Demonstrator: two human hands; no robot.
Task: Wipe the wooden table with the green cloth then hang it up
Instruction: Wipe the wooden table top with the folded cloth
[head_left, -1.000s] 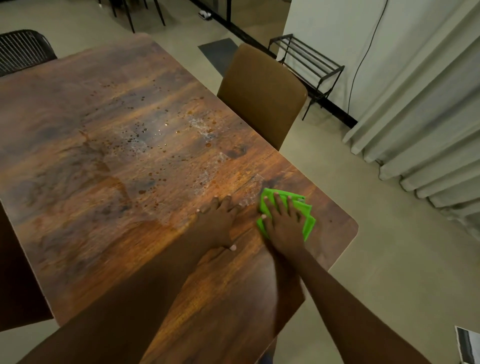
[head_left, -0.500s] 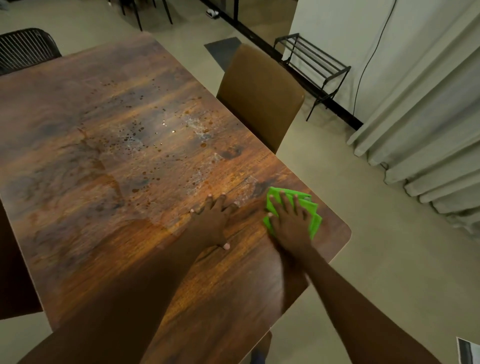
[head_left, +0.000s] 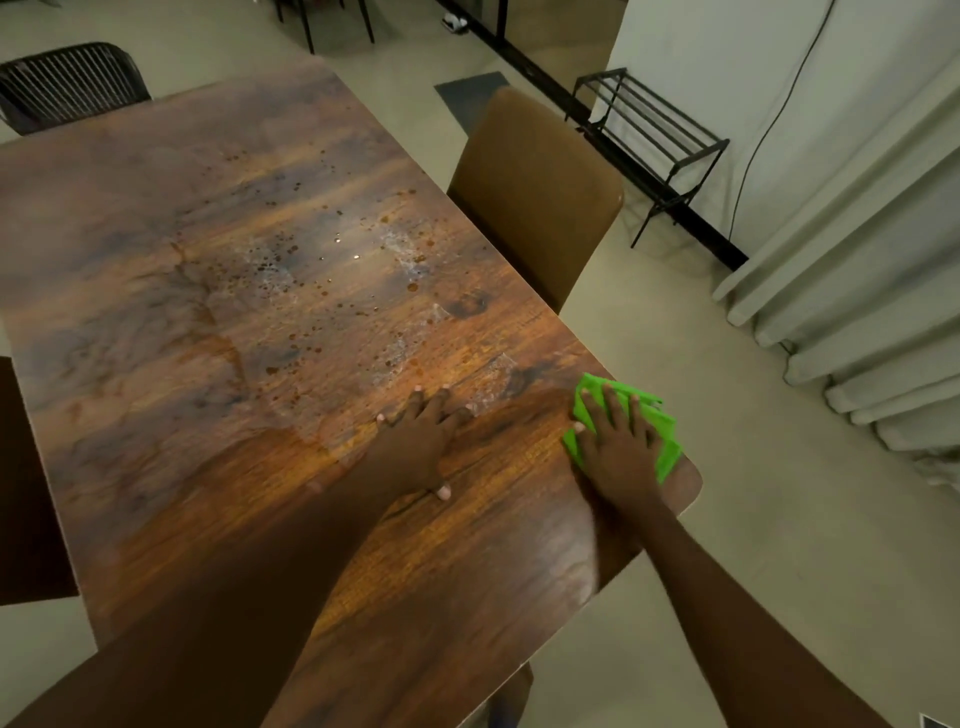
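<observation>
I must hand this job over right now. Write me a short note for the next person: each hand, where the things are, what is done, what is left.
Left hand: flat on the table, fingers spread, holding nothing.
Right hand: flat on the cloth, pressing it onto the table.
Cloth: folded, at the table's near right corner, close to the edge.
Done: hard to tell; the near part shows no spots.
Left: brown spots and pale smears cover the middle of the table, beyond the hands. Wipe these, then hang the cloth up. A black rack stands by the wall; whether that is the hanging place is not clear.
</observation>
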